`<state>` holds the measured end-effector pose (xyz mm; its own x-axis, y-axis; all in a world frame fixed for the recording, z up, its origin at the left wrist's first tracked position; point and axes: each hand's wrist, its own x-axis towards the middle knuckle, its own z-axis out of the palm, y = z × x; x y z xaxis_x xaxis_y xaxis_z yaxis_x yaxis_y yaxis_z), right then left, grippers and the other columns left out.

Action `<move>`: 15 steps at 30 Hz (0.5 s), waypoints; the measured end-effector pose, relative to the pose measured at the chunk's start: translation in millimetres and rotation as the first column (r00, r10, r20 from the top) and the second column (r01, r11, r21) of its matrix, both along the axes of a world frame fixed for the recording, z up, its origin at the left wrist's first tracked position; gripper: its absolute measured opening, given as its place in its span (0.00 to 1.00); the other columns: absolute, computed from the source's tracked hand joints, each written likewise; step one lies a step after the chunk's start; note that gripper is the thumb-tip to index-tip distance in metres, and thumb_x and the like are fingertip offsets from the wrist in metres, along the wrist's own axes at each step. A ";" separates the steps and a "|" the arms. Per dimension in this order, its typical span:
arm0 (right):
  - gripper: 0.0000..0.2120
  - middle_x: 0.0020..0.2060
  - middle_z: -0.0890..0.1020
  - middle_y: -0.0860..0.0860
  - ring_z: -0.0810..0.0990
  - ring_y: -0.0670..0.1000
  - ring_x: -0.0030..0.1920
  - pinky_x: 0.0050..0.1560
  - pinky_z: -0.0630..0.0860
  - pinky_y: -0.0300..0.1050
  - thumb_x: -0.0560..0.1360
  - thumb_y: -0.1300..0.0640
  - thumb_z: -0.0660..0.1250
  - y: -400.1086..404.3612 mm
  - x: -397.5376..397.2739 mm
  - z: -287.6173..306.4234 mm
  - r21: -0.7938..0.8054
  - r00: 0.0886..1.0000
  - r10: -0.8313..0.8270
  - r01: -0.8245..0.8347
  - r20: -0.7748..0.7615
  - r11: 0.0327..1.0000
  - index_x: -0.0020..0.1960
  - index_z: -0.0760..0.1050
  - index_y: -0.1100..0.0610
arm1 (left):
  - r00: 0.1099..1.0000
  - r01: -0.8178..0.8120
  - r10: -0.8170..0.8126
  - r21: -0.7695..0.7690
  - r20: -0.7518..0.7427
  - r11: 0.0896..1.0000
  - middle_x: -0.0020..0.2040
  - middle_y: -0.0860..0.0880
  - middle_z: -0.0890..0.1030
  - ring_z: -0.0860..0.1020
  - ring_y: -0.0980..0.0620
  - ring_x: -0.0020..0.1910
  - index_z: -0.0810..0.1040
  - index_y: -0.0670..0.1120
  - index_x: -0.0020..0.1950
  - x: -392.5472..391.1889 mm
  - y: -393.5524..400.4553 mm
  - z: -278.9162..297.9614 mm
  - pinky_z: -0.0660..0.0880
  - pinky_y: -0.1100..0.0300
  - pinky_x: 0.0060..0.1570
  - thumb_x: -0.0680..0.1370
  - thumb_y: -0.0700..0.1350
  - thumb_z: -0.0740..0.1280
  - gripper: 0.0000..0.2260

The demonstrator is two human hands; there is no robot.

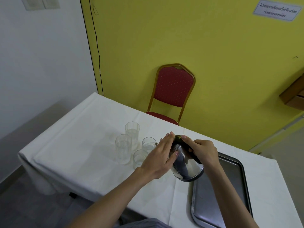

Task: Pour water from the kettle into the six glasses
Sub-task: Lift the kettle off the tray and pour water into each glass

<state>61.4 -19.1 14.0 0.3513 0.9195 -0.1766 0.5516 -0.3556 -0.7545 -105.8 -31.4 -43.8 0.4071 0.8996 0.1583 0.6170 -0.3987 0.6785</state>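
Note:
A shiny steel kettle (185, 167) is held tilted to the left above the white tablecloth, its spout over a short glass (148, 145). My right hand (203, 152) grips its black handle. My left hand (162, 156) lies flat against the kettle's lid and side. Left of the kettle stand several clear glasses: a tall one at the back (132, 131) with water in it, a tall one in front of it (123, 148), and a short one nearest me (139, 157). My left hand may hide other glasses.
A metal tray (233, 195) lies on the table (82, 137) at the right, under the kettle's base. A red chair (172, 89) stands behind the table against the yellow wall. The table's left and near edges drop off.

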 end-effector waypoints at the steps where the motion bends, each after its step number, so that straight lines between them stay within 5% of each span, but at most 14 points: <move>1: 0.29 0.21 0.77 0.49 0.75 0.51 0.29 0.36 0.69 0.45 0.70 0.32 0.72 0.2 0.3 -0.3 0.002 1.000 -0.001 0.001 0.000 1.000 0.28 0.79 0.59 | 1.000 0.000 0.000 0.002 0.002 1.000 0.81 0.54 0.48 0.43 0.60 0.78 0.44 0.50 0.80 0.3 -0.4 0.7 0.50 0.59 0.77 0.84 0.55 0.51 0.28; 15: 0.29 0.19 0.76 0.48 0.73 0.51 0.27 0.35 0.68 0.45 0.70 0.33 0.72 -4.8 4.3 -3.5 0.028 0.999 -0.013 0.014 -0.036 1.000 0.28 0.78 0.58 | 1.000 0.011 -0.011 0.008 -0.029 1.000 0.80 0.55 0.46 0.40 0.64 0.75 0.43 0.50 0.80 2.4 -2.0 1.6 0.45 0.65 0.73 0.84 0.55 0.51 0.28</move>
